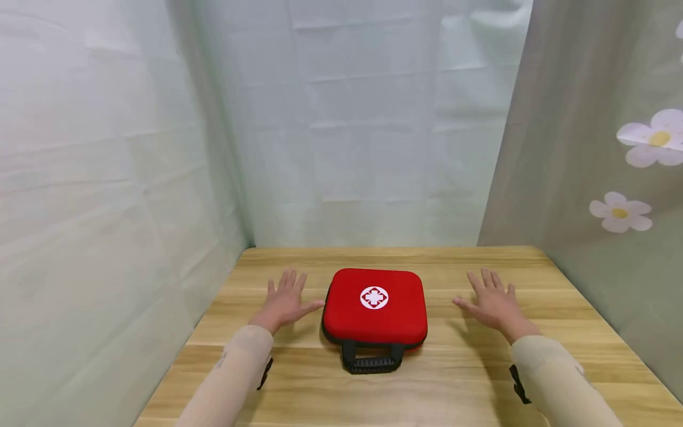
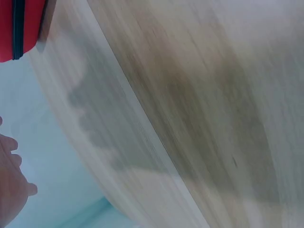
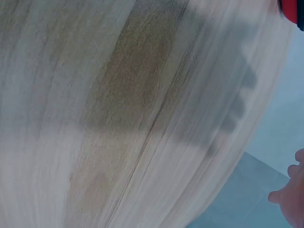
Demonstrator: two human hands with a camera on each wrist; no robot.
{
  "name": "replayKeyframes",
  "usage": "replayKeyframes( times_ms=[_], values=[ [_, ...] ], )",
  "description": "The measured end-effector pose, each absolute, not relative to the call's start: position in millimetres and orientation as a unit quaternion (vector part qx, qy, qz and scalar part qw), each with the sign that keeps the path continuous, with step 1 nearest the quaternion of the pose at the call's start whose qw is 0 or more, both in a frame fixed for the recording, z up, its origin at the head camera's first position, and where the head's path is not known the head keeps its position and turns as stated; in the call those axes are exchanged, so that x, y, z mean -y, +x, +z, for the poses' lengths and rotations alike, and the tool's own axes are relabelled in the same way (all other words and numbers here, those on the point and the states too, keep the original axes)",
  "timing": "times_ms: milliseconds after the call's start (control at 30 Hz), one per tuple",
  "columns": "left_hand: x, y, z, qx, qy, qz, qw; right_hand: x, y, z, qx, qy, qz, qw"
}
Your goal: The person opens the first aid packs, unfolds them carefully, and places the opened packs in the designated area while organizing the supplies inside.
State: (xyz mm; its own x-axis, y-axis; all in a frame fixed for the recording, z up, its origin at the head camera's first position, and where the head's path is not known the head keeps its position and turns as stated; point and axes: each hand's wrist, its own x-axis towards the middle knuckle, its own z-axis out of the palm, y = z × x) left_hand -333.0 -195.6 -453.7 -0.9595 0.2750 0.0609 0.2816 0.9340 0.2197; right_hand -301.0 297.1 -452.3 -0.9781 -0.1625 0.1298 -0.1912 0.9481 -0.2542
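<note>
A red first aid case [image 1: 373,320] with a white cross emblem lies on the wooden table, its black handle [image 1: 372,363] toward the person. Left of it, the left hand [image 1: 285,301] is spread with straight fingers, its thumb tip right at the case's edge in the head view. On the other side, the right hand [image 1: 493,303] is likewise spread, palm down, a gap away from the case. Both hands hold nothing. In the left wrist view a corner of the case [image 2: 29,23] shows at top left, and part of the left hand [image 2: 12,178] at the edge.
The wooden table [image 1: 299,391] has its far edge against a pale hanging sheet [image 1: 363,148]. More sheeting [image 1: 107,207] stands along the left, and a flower-patterned curtain [image 1: 576,148] along the right. Shadows of the hands fall on the tabletop.
</note>
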Motion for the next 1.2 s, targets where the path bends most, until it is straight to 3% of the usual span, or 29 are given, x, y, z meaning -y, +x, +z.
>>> replayKeyframes(
  times_ms=[1200],
  values=[
    [149.2,-324.8,-470.1,0.970,-0.148,-0.189,-0.025,-265.3,-313.7,-459.6,0.978,0.114,0.162,0.065]
  ],
)
